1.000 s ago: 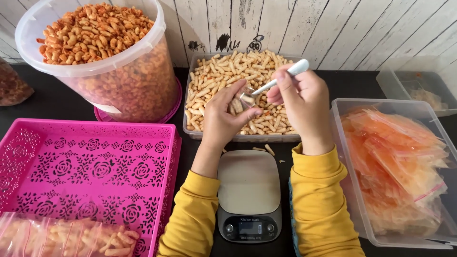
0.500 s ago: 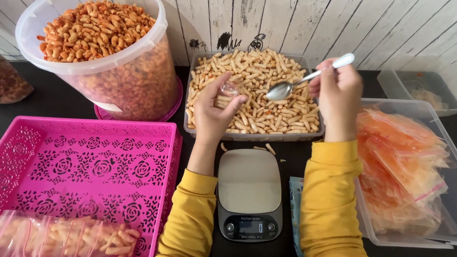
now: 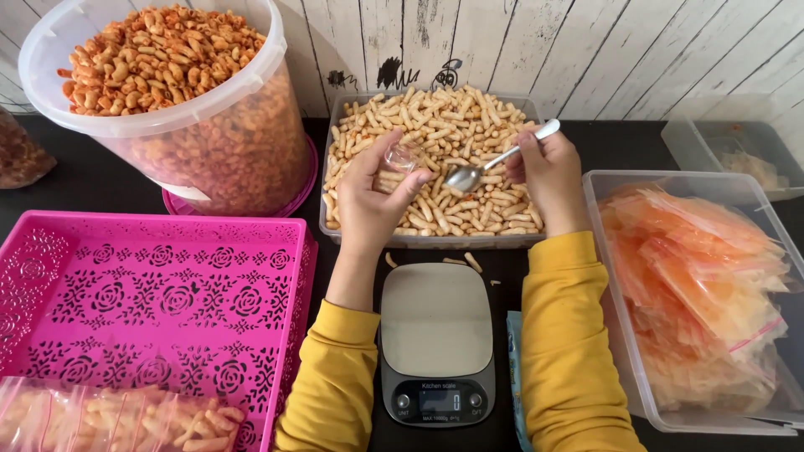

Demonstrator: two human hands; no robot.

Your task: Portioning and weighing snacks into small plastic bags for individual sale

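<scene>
Vs 0.5 s ago: right hand [image 3: 540,172] dropped lower & moved left, spoon [image 3: 494,161] bowl now just over the snack sticks [image 3: 435,159] in the clear tray [image 3: 331,209] at the worktop's back edge. Right fingers closed round spoon handle. Left hand [image 3: 373,201], fingers curled, grips a small clear bag [image 3: 404,156] over the tray.

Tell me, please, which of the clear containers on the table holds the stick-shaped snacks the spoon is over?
The rectangular clear tray at the back centre, under the spoon. The round tub holds curled orange snacks; the right-hand bin holds bags.
</scene>
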